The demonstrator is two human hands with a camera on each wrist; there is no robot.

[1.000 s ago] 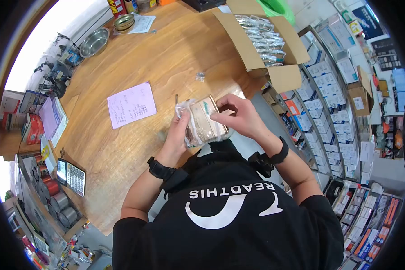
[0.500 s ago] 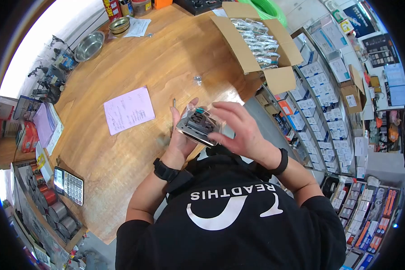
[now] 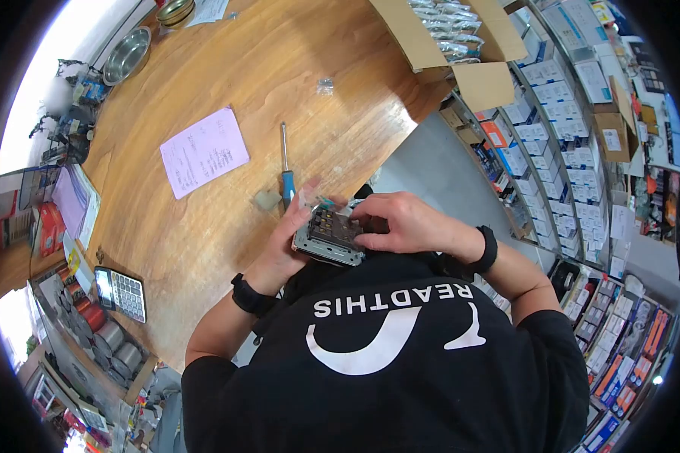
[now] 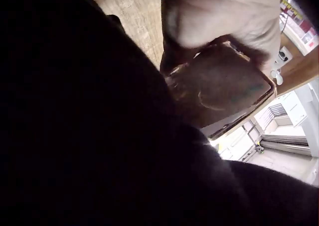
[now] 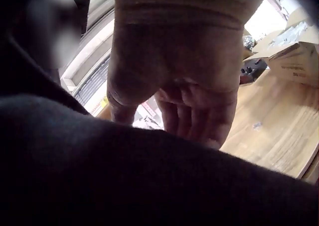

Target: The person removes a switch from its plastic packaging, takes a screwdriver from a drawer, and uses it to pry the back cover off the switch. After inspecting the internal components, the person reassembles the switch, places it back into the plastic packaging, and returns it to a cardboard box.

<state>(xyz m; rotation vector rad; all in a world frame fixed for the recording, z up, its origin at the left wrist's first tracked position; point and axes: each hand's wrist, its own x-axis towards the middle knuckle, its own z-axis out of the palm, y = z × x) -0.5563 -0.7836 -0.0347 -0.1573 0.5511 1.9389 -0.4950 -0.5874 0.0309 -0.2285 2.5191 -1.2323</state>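
Close to my chest I hold a wall socket plate [image 3: 329, 235], its dark back with terminals facing up, a scrap of clear wrapping around it. My left hand [image 3: 289, 238] cups it from below and grips its left edge. In the left wrist view the plate's golden front [image 4: 219, 89] shows under that hand [image 4: 219, 22]. My right hand [image 3: 400, 224] lies over the plate's right side, its fingers curled onto the back. The right wrist view shows only the right hand's [image 5: 192, 94] palm and curled fingers above my dark shirt.
On the wooden counter [image 3: 227, 68] lie a blue-handled screwdriver [image 3: 285, 164], a pink handwritten note [image 3: 203, 151], a small grey piece [image 3: 266, 200] and a calculator [image 3: 120, 293]. An open cardboard box [image 3: 449, 38] of bagged parts stands at the far right edge. Stocked shelves [image 3: 567, 151] run along the right.
The plate was turned from its golden front to its dark back and drawn closer to my chest. The screwdriver, hidden before, now shows on the counter.
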